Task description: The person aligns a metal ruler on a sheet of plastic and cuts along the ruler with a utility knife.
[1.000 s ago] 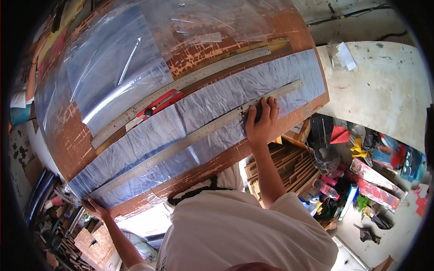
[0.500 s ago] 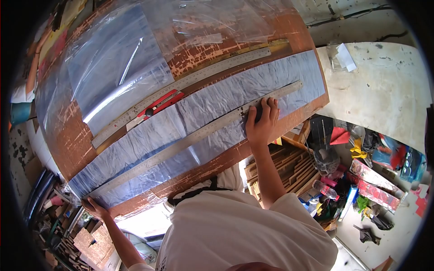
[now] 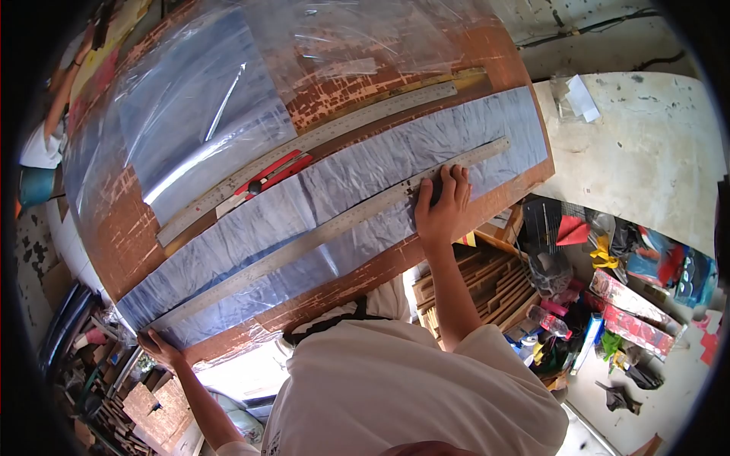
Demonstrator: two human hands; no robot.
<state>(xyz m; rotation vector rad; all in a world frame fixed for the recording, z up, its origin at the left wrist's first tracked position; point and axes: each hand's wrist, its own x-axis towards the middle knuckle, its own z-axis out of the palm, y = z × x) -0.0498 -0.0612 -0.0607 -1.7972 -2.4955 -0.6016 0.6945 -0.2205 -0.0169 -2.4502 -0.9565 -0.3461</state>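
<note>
A long metal ruler (image 3: pixel 342 222) lies slantwise across a strip of grey-blue, marble-patterned sheet (image 3: pixel 258 226). My right hand (image 3: pixel 443 204) presses the ruler down near its right end, thumb and fingertips on the metal. At the ruler's left end, by the board's corner, my left hand (image 3: pixel 161 349) holds it; some of its fingers are hidden. Beyond the strip, a second steel ruler (image 3: pixel 365 115) lies roughly parallel. Between this ruler and the strip rests a red-handled tool (image 3: pixel 280 170) with a black pivot, resembling scissors.
Clear plastic film (image 3: pixel 205 99) covers much of the worn brown board (image 3: pixel 506 57). A pale panel (image 3: pixel 631 137) stands at the right. Below it are stacked wood strips (image 3: pixel 475 292), a plastic bottle (image 3: pixel 549 322) and other clutter. Another person's arm (image 3: pixel 59 99) shows at upper left.
My hands and the ruler keep their places, with only a slight shift of the view. At the upper left, the other person's arm and white sleeve have moved a little.
</note>
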